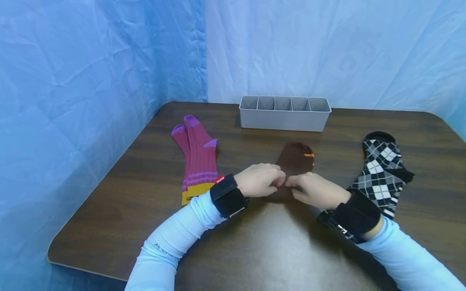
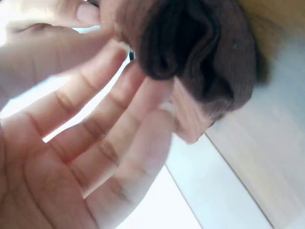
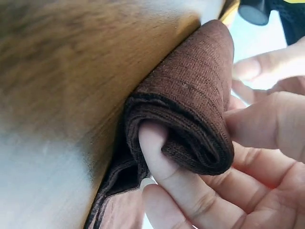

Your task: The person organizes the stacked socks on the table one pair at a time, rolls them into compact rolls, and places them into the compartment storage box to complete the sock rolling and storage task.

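Note:
A pair of brown socks (image 1: 294, 158) lies at the middle of the table, its near part folded into a thick roll. Orange marks show at its right edge. From the left, my left hand (image 1: 260, 180) holds the roll; the left wrist view shows its fingertips against the brown knit (image 2: 240, 57). My right hand (image 1: 320, 190) grips the other end. In the right wrist view, one finger (image 3: 164, 152) is tucked inside the fold and the thumb presses the outside of the brown roll (image 3: 190, 71). The hands partly cover the socks in the head view.
Pink-purple socks (image 1: 200, 161) with mustard cuffs lie to the left, beside my left wrist. Black, grey and white argyle socks (image 1: 382, 169) lie to the right, near my right wrist. A grey divided box (image 1: 284, 121) stands at the table's (image 1: 127, 226) back, below blue sheeting.

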Demonstrator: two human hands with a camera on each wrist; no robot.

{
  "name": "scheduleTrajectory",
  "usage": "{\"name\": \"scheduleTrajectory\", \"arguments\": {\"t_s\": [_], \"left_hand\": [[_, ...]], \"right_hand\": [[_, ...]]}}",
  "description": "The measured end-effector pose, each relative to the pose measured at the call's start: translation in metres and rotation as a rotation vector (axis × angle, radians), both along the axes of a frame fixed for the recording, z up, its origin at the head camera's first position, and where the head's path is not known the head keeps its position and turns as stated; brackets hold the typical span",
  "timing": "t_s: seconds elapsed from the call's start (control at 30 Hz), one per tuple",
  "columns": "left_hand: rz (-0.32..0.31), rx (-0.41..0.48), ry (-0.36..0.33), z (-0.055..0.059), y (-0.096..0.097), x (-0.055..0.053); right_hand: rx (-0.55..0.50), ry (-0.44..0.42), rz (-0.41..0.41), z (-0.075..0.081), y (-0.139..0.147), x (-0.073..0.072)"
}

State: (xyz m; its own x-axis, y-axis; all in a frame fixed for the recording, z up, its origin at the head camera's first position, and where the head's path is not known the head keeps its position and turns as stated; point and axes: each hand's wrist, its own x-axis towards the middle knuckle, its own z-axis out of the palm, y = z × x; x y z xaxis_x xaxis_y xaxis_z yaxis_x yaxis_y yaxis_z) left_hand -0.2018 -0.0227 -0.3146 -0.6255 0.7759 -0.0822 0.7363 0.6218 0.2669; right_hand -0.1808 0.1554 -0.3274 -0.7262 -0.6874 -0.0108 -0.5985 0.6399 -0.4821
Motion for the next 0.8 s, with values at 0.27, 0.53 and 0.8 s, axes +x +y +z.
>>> {"name": "scheduleTrajectory", "arguments": {"t_s": [0.27,0.53,0.8], "left_hand": [[-0.002,-0.118,0.033,-0.001,-0.001,0.004],[-0.036,-0.071,0.057,-0.007,-0.001,0.001],[-0.021,0.017,-0.154,-0.002,-0.002,-0.007]], "right_hand": [[0.074,0.169,-0.066,0.0,-0.001,0.002],[0.041,0.227,-0.112,0.001,-0.004,0.004],[0.142,0.229,-0.133,0.002,-0.003,0.007]]}}
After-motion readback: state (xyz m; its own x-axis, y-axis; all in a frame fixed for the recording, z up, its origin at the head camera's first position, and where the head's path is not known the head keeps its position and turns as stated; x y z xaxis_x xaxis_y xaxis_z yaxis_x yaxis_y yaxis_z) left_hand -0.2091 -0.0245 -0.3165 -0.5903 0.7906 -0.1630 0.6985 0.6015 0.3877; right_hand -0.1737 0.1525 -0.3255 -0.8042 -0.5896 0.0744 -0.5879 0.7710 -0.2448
